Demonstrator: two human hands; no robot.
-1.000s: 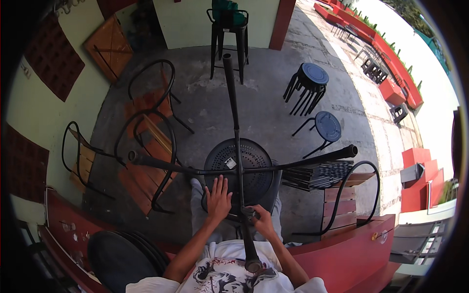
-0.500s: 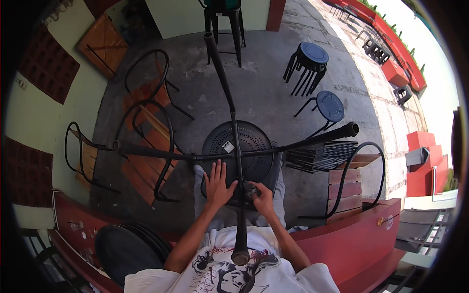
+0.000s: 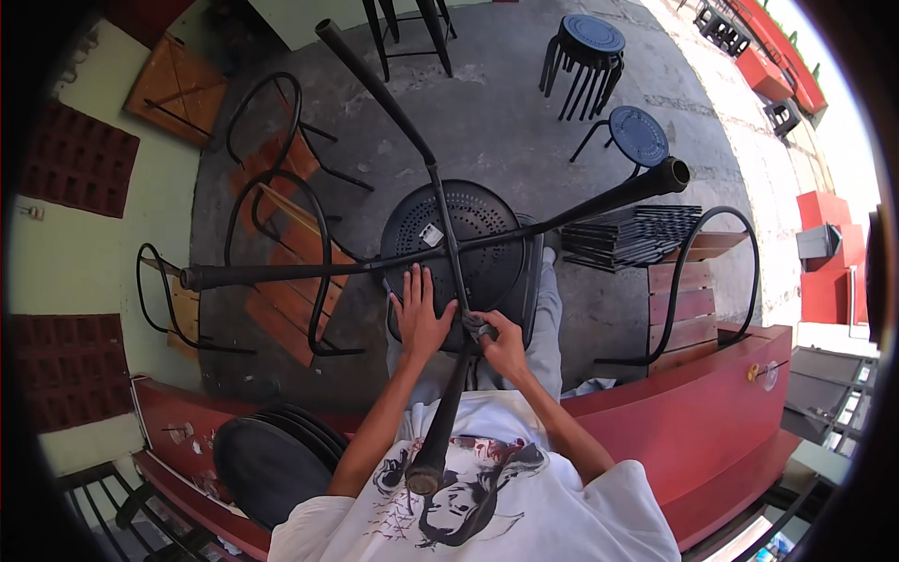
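A black, round metal stool seat with a perforated face (image 3: 492,214) lies in front of the person, upside down, its four dark tubular legs (image 3: 599,199) splayed outward and its thin bars crossing over the middle. A small white label (image 3: 431,235) sits on the disc, near the crossing. One leg points toward the white printed shirt (image 3: 506,487).

The left hand (image 3: 424,326) lies palm down over the near part of the seat, its fingers extended, slightly spread and gripping nothing. The right hand (image 3: 504,348) has its fingers bent close around a small dark grey piece (image 3: 475,324) against the near leg; whether it is cloth or a fitting, I cannot tell.

On the grey concrete floor (image 3: 510,122) stand a stack of blue-topped round stools (image 3: 592,34), a single blue-topped stool (image 3: 639,136) and a pile of black folded metal frames (image 3: 623,242). Wooden-slatted chairs with black hoop frames (image 3: 682,307) stand on both sides. Black round discs (image 3: 267,473) lean by the red painted counter (image 3: 679,412).
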